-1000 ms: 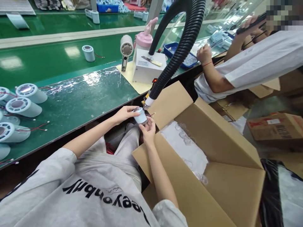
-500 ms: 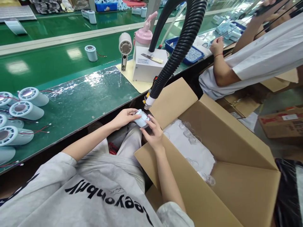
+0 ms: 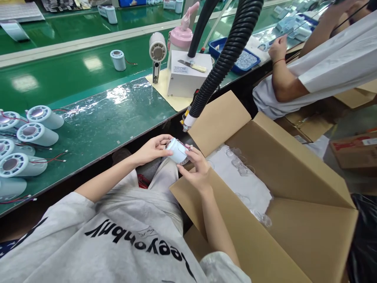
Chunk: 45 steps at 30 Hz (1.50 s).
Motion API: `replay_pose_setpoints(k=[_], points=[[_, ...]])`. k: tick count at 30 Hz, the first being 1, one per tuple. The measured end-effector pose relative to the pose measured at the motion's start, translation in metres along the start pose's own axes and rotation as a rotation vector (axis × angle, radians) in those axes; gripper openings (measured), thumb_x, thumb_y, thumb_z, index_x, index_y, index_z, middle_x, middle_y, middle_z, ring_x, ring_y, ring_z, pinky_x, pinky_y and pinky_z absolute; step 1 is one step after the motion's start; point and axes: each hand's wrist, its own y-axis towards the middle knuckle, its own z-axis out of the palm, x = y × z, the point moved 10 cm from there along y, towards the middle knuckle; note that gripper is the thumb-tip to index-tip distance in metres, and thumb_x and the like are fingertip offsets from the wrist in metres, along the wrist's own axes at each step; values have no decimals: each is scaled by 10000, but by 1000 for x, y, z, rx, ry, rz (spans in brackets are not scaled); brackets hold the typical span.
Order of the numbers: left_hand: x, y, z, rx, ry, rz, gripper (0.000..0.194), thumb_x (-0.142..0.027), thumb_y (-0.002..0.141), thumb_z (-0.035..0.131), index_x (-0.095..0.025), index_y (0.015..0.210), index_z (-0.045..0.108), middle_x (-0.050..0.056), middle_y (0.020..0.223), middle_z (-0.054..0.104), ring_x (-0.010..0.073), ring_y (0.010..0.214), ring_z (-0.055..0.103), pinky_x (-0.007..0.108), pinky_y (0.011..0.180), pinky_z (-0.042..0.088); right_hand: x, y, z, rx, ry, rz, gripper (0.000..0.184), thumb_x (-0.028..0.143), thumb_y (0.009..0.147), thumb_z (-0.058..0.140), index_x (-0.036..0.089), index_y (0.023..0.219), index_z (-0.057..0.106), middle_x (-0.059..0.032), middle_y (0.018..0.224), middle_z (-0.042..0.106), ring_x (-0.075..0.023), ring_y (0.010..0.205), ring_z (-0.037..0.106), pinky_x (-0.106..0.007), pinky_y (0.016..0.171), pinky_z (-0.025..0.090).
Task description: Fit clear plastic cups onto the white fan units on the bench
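Between my two hands, above my lap, is a pale blue cylindrical motor housing (image 3: 178, 151) with a ringed end facing up and left. My left hand (image 3: 156, 148) grips its left side, thumb across the front. On its right end, my right hand (image 3: 198, 164) has its fingers closed around the lower rim, near a thin dark wire. The nozzle (image 3: 187, 124) of a black ribbed hose (image 3: 219, 65) hangs just above the housing, apart from it. Several similar housings (image 3: 37, 133) with red and black wires lie on the green bench at the left.
An open cardboard box (image 3: 297, 173) at my right holds white paper (image 3: 244, 177) and clear plastic rings. On the bench are a grey box (image 3: 188, 78) with a knife (image 3: 193, 66), a small handheld fan (image 3: 157, 49), a pink bottle (image 3: 180, 37) and a blue tray (image 3: 256, 61). A co-worker's arm (image 3: 284, 74) is beyond.
The view has shifted slightly. The housing in my hands has turned so that its ringed end shows more at the left, and my right fingers have moved a little on its right end.
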Motion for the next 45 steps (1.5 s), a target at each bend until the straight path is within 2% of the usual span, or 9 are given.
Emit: replay_pose_setpoints(k=[3,8,15,20,23,30,33,37,45], points=[[4,-11,-1,-21,-14,-19,671,-409,625,958,-144,1158,649,122,1161,733,221,1026,697,326,919,528,25,2,-3,17,-72,-137,495,192,849,772,300,1299,596,-115,1340,688,-300,1170,727,-484,941,663],[6,-26,3,-51,-29,-41,696,-463,622,951,-138,1155,645,103,1109,742,196,939,701,317,884,538,43,0,-3,60,-75,-206,665,120,806,802,345,1374,540,-113,1404,663,-304,1157,732,-477,881,682],[5,-38,8,-31,-14,-54,694,-444,608,965,-149,1153,651,98,1103,726,186,939,698,273,837,541,43,-13,3,123,-125,-247,569,113,770,834,389,1198,581,-64,1415,648,-291,1186,719,-444,863,693],[5,-44,9,-14,-36,-49,698,-463,608,961,-151,1142,639,81,1055,721,179,918,685,276,830,541,60,-10,-1,72,-168,-301,562,155,797,823,353,1261,573,-111,1355,674,-290,1101,749,-418,797,708],[3,-47,10,-13,-54,-46,704,-450,604,965,-153,1145,626,74,1049,714,168,904,680,269,825,540,66,-6,-2,67,-170,-297,558,166,806,818,328,1284,579,-128,1303,701,-291,1052,762,-424,795,706],[0,-54,13,-5,-46,-50,707,-428,579,982,-169,1133,627,70,1058,702,167,923,677,251,811,545,73,-8,-2,44,-153,-306,541,124,748,850,371,1171,622,-71,1324,701,-279,1061,762,-407,811,702],[0,-56,12,-10,-56,-39,705,-457,590,972,-170,1137,633,67,1042,704,166,913,677,257,813,548,78,-9,-4,15,-171,-336,537,133,754,845,362,1187,625,-89,1322,699,-280,1036,765,-410,783,707],[1,-58,10,-11,-53,-29,689,-421,606,970,-174,1157,638,82,1074,711,188,954,686,276,840,552,78,-11,-1,44,-212,-312,535,146,757,841,388,1177,615,-63,1300,710,-274,1020,769,-413,769,708],[3,-60,10,-6,-98,-19,665,-418,608,971,-177,1126,631,61,1024,703,163,907,665,255,806,542,81,-6,-3,57,-108,-264,555,148,772,836,356,1243,629,-86,1307,711,-278,1001,768,-423,769,705]])
